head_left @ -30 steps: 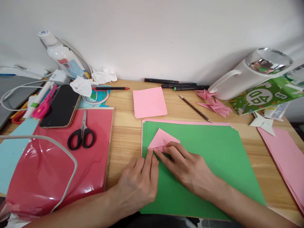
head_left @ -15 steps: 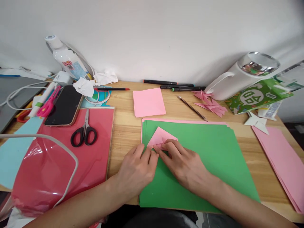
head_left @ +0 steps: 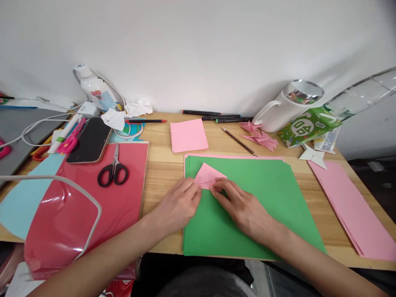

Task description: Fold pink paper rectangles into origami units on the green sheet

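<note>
A small folded piece of pink paper (head_left: 210, 173) lies over the upper left of a stack of green paper (head_left: 253, 206). My left hand (head_left: 182, 202) pinches its left corner between thumb and fingers. At its lower right edge, the closed fingers of my right hand (head_left: 244, 206) grip the paper too. A crease or folded edge runs across the piece between the two hands. Behind it, a pile of square pink sheets (head_left: 189, 135) rests on the wooden table.
Scissors (head_left: 113, 168) lie on a red plastic-covered pack (head_left: 93, 214) at left, near a phone (head_left: 90, 140). A pencil (head_left: 239, 141), black markers (head_left: 221, 118), folded pink paper shapes (head_left: 261, 138) and a white flask (head_left: 284, 107) stand or lie behind. Pink strips (head_left: 349, 202) are at right.
Both hands still hold the pink paper; the right fingers have shifted to its right, uncovering more of the folded lower edge. The whole view has turned and shifted slightly.
</note>
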Available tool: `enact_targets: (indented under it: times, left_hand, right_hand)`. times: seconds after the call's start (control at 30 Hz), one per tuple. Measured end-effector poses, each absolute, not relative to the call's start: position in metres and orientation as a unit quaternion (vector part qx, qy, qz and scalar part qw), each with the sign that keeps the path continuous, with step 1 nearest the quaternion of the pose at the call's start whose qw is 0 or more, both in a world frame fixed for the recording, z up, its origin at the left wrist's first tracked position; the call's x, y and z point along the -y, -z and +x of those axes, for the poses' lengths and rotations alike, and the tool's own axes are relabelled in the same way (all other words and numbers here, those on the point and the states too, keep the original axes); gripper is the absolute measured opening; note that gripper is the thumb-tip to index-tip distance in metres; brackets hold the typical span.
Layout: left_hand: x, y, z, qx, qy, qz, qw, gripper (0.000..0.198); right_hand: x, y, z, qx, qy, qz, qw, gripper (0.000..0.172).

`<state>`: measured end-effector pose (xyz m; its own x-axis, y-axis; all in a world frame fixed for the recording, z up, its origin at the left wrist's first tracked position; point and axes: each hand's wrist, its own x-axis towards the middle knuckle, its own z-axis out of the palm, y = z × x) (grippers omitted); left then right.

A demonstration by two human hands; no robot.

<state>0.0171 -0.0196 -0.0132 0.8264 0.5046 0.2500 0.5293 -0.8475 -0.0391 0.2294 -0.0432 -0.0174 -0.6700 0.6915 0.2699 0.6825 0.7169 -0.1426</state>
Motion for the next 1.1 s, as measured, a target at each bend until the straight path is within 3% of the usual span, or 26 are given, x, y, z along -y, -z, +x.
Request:
enact_targets:
  times: [0.27,0.63,0.7,0.87,1.1]
  left_hand:
    - [0.020,0.016,0.015,0.265,0.133,-0.953,0.054,0.020]
    - [0.014,0.023,0.010,0.252,0.140,-0.953,0.099,0.022]
    - [0.012,0.025,0.009,0.268,0.148,-0.945,0.114,0.023]
    - [0.008,0.024,0.006,0.319,0.122,-0.933,0.111,0.026]
    - [0.009,0.035,0.005,0.294,0.133,-0.946,0.031,0.033]
  right_hand:
    - [0.047,0.027,0.244,0.884,-0.093,-0.398,0.226,0.032]
    - [0.015,0.012,0.239,0.844,-0.074,-0.427,0.316,0.024]
    - [0.000,0.006,0.229,0.834,-0.096,-0.453,0.300,0.025]
    - [-0.020,0.004,0.212,0.830,-0.145,-0.518,0.150,0.031]
    - [-0.015,0.008,0.214,0.761,-0.254,-0.569,0.180,0.014]
